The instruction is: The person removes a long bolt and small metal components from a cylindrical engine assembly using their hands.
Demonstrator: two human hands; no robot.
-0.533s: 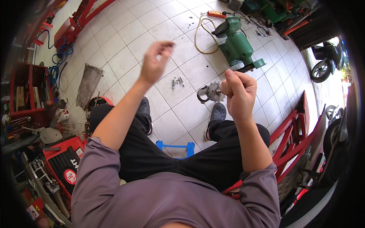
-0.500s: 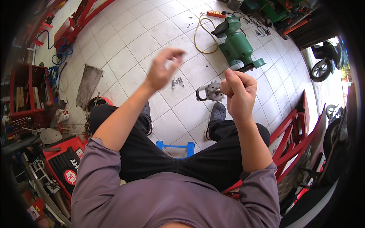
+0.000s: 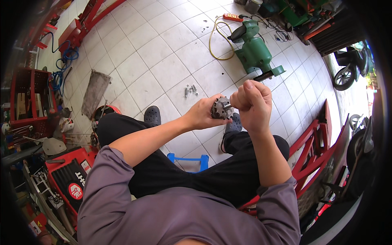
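Note:
A dark metal gear-like part (image 3: pixel 221 108) with a short shaft is held up in front of me above my knees. My left hand (image 3: pixel 203 114) cups it from the left, fingers wrapped on its rim. My right hand (image 3: pixel 251 101) is fisted around the shaft end on the right side. Several loose bolts (image 3: pixel 190 89) lie on the white tiled floor (image 3: pixel 159 61) beyond my hands. I sit with both feet in dark clogs (image 3: pixel 152 115) on the tiles.
A green bench grinder (image 3: pixel 255 52) with a yellow cable stands ahead right. A blue stool frame (image 3: pixel 189 160) shows between my legs. Red metal frames (image 3: pixel 312 151) are at right, a red toolbox (image 3: pixel 67 179) and cluttered shelves at left, a grey rag (image 3: pixel 94 92) on the floor.
My left hand came down from an open raised position and closed on the metal part, which my right hand kept holding.

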